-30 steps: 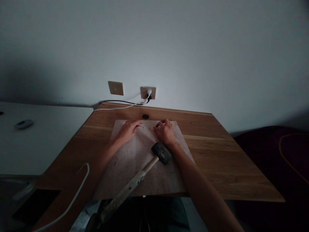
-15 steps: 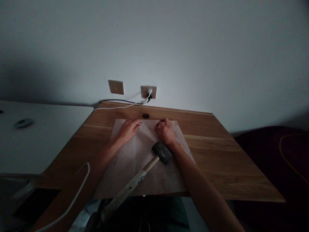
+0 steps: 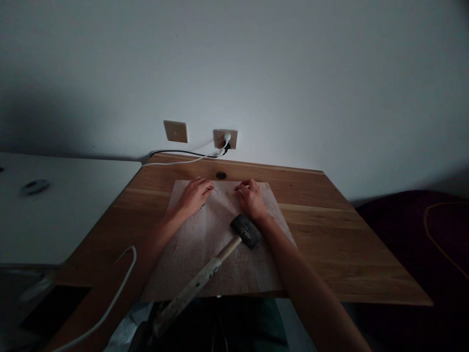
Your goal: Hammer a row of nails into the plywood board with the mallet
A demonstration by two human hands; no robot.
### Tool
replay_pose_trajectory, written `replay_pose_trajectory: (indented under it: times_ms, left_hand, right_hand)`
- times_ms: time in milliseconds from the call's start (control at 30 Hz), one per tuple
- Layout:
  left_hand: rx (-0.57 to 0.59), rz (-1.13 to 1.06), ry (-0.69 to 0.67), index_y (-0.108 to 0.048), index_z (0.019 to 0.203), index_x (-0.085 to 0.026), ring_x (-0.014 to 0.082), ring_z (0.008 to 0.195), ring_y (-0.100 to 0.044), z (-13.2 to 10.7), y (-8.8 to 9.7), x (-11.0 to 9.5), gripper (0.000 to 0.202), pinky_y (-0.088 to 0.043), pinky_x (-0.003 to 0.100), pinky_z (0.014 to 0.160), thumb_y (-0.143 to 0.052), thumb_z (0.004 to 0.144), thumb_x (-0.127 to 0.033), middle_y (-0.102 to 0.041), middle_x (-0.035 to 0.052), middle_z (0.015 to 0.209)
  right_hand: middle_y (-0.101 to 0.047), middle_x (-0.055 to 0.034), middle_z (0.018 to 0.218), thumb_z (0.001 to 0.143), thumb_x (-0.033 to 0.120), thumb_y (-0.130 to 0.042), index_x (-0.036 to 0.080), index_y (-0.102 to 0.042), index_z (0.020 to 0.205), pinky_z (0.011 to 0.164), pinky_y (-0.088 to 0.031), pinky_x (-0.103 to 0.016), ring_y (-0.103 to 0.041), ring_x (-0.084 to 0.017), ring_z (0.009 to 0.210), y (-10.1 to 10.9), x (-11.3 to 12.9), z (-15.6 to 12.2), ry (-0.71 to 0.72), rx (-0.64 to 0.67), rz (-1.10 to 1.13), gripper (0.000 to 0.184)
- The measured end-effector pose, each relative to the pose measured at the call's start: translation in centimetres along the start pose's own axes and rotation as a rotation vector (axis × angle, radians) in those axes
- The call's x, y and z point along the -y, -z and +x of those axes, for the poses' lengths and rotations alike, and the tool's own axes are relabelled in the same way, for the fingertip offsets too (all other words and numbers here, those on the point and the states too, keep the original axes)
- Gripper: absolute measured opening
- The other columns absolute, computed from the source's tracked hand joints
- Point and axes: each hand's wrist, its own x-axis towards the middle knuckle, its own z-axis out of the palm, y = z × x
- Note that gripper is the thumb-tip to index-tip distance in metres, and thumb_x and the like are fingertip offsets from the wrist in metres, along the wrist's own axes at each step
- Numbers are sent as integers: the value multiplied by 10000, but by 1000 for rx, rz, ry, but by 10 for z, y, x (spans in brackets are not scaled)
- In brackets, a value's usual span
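Observation:
On the far part of a rough, pale wooden board (image 3: 220, 234), my left hand (image 3: 197, 193) has its thumb and fingers pinched together. A thin, shiny nail (image 3: 217, 191) juts from its fingertips. My right hand (image 3: 250, 195) rests opposite, fingers curled in; whatever they hold is hidden. Between the hands another tiny nail-like piece (image 3: 227, 192) stands on the board, close to the right fingertips. Beside my right wrist lies the black head of a rubber mallet (image 3: 246, 231). Its worn wooden handle slants toward me past the board's near edge.
Beneath the board is a brown wooden table (image 3: 322, 234) with a round cable hole (image 3: 221, 175). White and black cables run to a wall socket (image 3: 225, 139). A white surface (image 3: 73, 205) adjoins at left. A white cable loop (image 3: 126, 278) hangs over my left forearm.
Both hands stay in nearly the same place, with only slight finger movement. The mallet and board have not moved.

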Motion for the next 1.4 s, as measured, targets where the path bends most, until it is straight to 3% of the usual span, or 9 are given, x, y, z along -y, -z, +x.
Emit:
replay_pose_trajectory:
  times_ms: [400, 567, 733, 1033, 1400]
  left_hand:
    - [56, -14, 46, -742, 942, -226, 231, 965, -675, 1, 4, -4, 36, -530, 362, 902, -707, 935, -226, -713, 44, 957]
    - [73, 20, 52, -746, 1001, -229, 237, 968, -692, 0, 4, -7, 160, -535, 382, 941, -690, 874, -151, -739, 50, 995]
    - [52, -4, 67, -735, 1007, -227, 217, 934, -704, 0, 2, -5, 221, -556, 364, 916, -623, 873, -92, -750, 49, 995]
    - [26, -45, 59, -726, 989, -232, 211, 908, -713, -2, -1, 0, 159, -569, 366, 893, -655, 897, -123, -752, 44, 977]
    - [-18, -105, 114, -707, 938, -215, 193, 862, -701, 0, 0, -2, 82, -544, 326, 839, -656, 933, -151, -744, 32, 930]
  right_hand:
    - [-698, -101, 1116, 989, 190, -618, 248, -768, 1109, 990, -490, -433, -609, -289, 1137, 3, 2, 1, 13, 55, 11, 201]
    - [-726, -100, 1104, 991, 176, -603, 238, -767, 1118, 976, -492, -431, -615, -290, 1124, 3, 2, 1, 13, 61, 23, 216]
    - [-724, -113, 1135, 1001, 158, -571, 218, -753, 1154, 976, -491, -423, -617, -284, 1119, 5, 2, 2, 23, 43, 45, 245]
    - [-770, -82, 1070, 1003, 203, -586, 225, -729, 1134, 953, -503, -404, -642, -265, 1074, 15, 8, 2, 113, 76, 110, 195]
    - [-747, -96, 1030, 1029, 205, -600, 219, -769, 1052, 959, -520, -383, -632, -260, 1046, 8, 9, 4, 100, 22, 90, 171]
